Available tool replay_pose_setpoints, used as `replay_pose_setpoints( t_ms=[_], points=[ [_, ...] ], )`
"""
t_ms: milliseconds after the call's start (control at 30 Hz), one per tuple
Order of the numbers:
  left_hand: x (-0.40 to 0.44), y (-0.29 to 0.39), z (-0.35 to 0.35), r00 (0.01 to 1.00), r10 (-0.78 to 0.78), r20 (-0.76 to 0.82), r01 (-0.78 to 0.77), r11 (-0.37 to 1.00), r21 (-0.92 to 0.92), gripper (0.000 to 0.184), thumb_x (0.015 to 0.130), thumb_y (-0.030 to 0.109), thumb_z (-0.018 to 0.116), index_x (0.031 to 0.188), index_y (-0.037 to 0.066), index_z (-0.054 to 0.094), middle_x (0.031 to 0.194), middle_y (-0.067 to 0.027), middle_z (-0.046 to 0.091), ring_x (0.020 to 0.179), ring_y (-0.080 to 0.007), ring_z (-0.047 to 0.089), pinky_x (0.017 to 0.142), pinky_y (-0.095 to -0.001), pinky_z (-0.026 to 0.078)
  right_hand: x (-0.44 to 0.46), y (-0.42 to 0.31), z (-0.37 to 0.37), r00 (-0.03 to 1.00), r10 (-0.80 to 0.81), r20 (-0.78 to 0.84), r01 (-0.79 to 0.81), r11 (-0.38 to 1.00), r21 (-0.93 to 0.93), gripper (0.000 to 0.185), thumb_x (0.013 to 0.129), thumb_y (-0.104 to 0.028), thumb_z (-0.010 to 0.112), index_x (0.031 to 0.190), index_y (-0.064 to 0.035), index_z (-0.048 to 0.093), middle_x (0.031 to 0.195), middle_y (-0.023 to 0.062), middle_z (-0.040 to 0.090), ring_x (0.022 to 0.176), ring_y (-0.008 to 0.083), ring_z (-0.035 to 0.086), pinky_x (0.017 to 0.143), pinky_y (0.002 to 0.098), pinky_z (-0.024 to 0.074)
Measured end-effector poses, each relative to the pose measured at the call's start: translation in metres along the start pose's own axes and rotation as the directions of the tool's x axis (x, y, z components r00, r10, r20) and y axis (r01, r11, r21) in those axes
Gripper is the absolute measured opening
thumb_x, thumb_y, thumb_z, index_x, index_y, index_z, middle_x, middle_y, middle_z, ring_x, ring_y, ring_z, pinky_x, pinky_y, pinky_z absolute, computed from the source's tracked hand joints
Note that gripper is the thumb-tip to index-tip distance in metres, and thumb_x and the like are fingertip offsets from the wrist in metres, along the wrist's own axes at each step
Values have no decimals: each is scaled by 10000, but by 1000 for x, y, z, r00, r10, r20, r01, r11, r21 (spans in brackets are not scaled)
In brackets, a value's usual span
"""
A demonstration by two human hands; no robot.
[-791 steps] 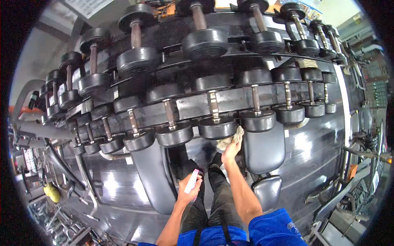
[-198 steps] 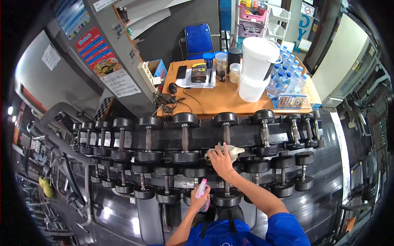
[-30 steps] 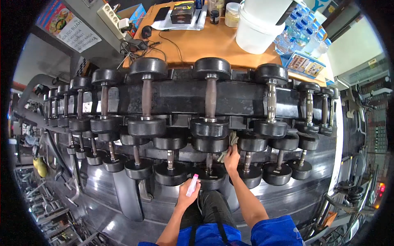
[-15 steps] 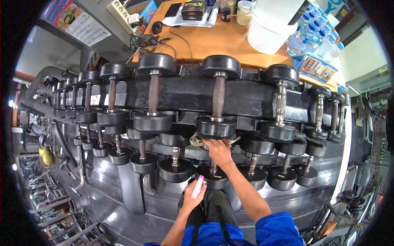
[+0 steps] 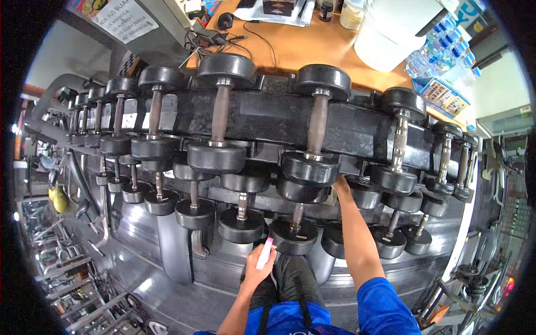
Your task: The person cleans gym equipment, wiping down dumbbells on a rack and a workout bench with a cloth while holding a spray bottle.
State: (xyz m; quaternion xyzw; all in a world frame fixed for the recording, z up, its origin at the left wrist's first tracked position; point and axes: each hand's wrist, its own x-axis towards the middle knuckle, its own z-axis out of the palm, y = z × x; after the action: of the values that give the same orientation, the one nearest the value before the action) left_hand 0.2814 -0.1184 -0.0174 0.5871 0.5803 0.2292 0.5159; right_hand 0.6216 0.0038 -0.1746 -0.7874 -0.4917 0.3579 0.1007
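My left hand is closed around a slim white bottle with a pink top, held upright in front of my legs. My right arm stretches into the rack. Only the back part of my right hand shows, beside the front head of an upper-row dumbbell, and its fingers are hidden. A pale sliver next to it may be the cloth, but too little is visible to be sure. Below stands a lower-row dumbbell, left of my right forearm. Another lower dumbbell head lies just right of the hand.
The black rack carries two rows of dumbbells. Behind it, a wooden desk holds a white bucket, several water bottles, a desk calendar and tangled cables. A bench pad stands at the lower left.
My right hand has moved right, from on top of a beige cloth over a lower dumbbell to the gap beside it. The cloth is now mostly out of sight. My left hand stays nearly in place.
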Motion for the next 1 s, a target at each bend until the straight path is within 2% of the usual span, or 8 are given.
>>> replay_pose_setpoints(
  t_ms=[100, 200, 333, 600, 700, 767, 900, 1000],
  points=[
    [-1, 2, -2, 998, 55, -23, -55, 998, 17, 111, 875, 22, 664, 982, 52, 657, 629, -18, 608, 547, -79, 599, 509, -252, 471, 6, 6, -5, 997, 31, 70, -34, 999, 36, 365, 910, -258, 569, 1171, -6, 607, 1182, 174, 612, 1083, 302, 557, 958, 392, 430],
    [-6, 7, -7, 989, -146, 17, 146, 989, -32, 96, 870, 65, 680, 961, 34, 686, 771, -100, 674, 651, -168, 642, 591, -311, 496, -4, 14, -18, 992, -6, 129, -19, 981, 193, 370, 931, -297, 555, 1150, -4, 618, 1152, 132, 626, 1038, 254, 565, 923, 374, 436],
    [-2, -1, -5, 995, -97, 5, 97, 995, -4, 99, 866, 66, 681, 959, 32, 685, 764, -105, 670, 660, -177, 648, 598, -318, 499, -15, 19, -39, 987, -66, 146, 2, 916, 401, 394, 958, -348, 537, 1122, -3, 633, 1113, 75, 645, 979, 189, 574, 876, 350, 444],
    [0, 6, -8, 994, -111, 22, 111, 994, -13, 100, 860, 52, 680, 957, 27, 682, 762, -116, 667, 658, -209, 656, 598, -320, 500, 15, -31, -9, 992, -108, -70, 113, 991, 71, 284, 921, -252, 553, 1039, -8, 637, 1009, 116, 656, 913, 241, 612, 810, 388, 473],
    [0, 8, -8, 999, -48, -8, 48, 999, -10, 100, 857, 40, 676, 956, 27, 681, 746, -114, 663, 648, -193, 657, 595, -312, 501, 20, -58, -2, 987, -132, -94, 129, 991, -40, 243, 907, -216, 560, 1008, -10, 638, 970, 131, 660, 888, 260, 626, 785, 402, 484],
    [0, 6, -10, 994, -103, 23, 104, 995, -10, 97, 856, 39, 677, 952, 26, 680, 747, -118, 664, 651, -195, 661, 598, -314, 506, 15, -72, -5, 984, -156, -87, 149, 985, -90, 216, 897, -192, 564, 987, -11, 639, 944, 141, 663, 871, 273, 635, 768, 412, 492],
    [-1, 4, -10, 999, -49, 25, 49, 999, 4, 88, 853, 35, 679, 940, 22, 679, 759, -134, 665, 668, -226, 676, 605, -332, 515, -13, -95, -21, 962, -268, -59, 263, 961, -82, 163, 878, -144, 572, 945, -13, 641, 892, 162, 669, 838, 299, 654, 735, 431, 506],
    [0, 0, -11, 999, 12, 39, -13, 1000, 24, 80, 853, 43, 682, 929, 17, 679, 773, -150, 668, 685, -266, 686, 613, -349, 522, -25, -87, -10, 875, -465, -134, 471, 882, 19, 138, 862, -101, 585, 960, -47, 666, 903, 155, 690, 841, 313, 672, 738, 427, 524]
  ],
)
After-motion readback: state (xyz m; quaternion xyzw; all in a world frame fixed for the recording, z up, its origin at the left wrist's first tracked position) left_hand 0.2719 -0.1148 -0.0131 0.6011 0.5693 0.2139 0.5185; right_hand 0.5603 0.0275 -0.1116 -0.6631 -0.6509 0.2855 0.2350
